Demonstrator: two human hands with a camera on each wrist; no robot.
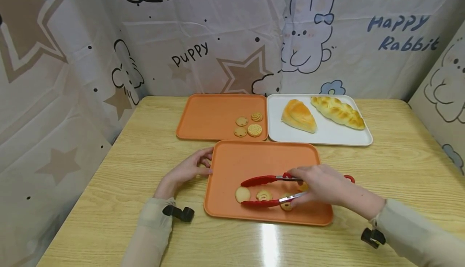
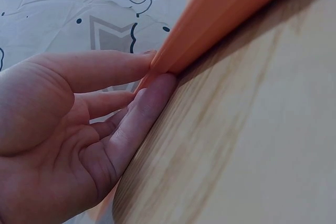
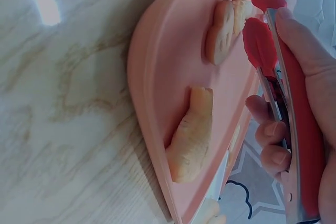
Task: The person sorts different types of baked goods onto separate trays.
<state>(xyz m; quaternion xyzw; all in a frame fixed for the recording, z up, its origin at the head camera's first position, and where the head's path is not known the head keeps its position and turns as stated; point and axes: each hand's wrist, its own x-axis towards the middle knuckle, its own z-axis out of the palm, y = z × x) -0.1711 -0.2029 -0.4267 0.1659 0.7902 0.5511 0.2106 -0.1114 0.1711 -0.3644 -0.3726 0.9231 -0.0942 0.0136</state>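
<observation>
At the left edge of the front orange tray (image 1: 236, 158), my left hand (image 1: 187, 168) holds the rim with its thumb and fingertips. My right hand (image 1: 323, 184) grips a pair of tongs (image 1: 259, 181) with red scalloped tips, low over the tray. The tong arms are spread, with the tips close to a plain round cookie (image 1: 242, 194). A ring-patterned cookie (image 1: 264, 195) lies between the arms. Partly under the near arm is a cookie with holes (image 3: 219, 32). Below the right hand lies a tapered yellowish pastry (image 3: 191, 140), mostly hidden in the head view.
Behind stands another orange tray (image 1: 210, 115), with several cookies (image 1: 254, 130) at its right end. Beside it, a white tray (image 1: 327, 138) bears a triangular bread (image 1: 298, 115) and a braided loaf (image 1: 338, 112). A printed curtain (image 1: 218, 24) hangs along the back of the wooden table (image 1: 130, 178).
</observation>
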